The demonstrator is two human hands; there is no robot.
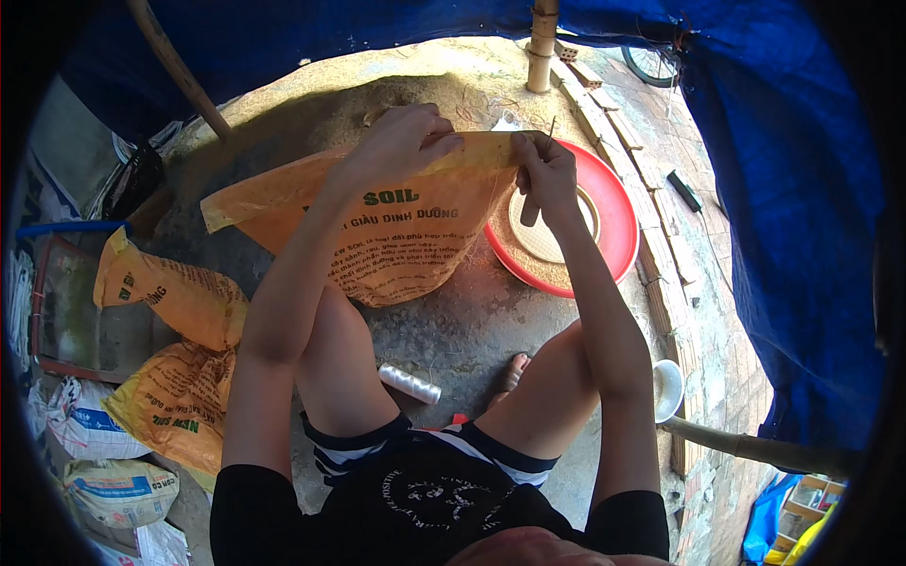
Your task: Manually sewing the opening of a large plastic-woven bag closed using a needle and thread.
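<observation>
A full-looking orange woven sack (406, 226) with dark print hangs in front of my knees, its folded top edge stretched between my hands. At the middle of that edge, my left hand (406, 141) is closed with its fingers curled over the sack. Pinching the right end of the edge is my right hand (549, 174), which also grips a slim tool; its brownish handle (530, 209) shows below the fingers and a thin dark tip sticks up above them. The exact kind of tool is unclear. A spool of white thread (410, 384) lies on the floor between my legs.
A red basin (618, 226) holding grain-like material and a round tray stands beyond my right hand. More orange sacks (179, 396) lie at left beside a cart tray (94, 325). A bamboo pole (543, 47), bricks (661, 245) and a blue tarp (802, 236) border the space.
</observation>
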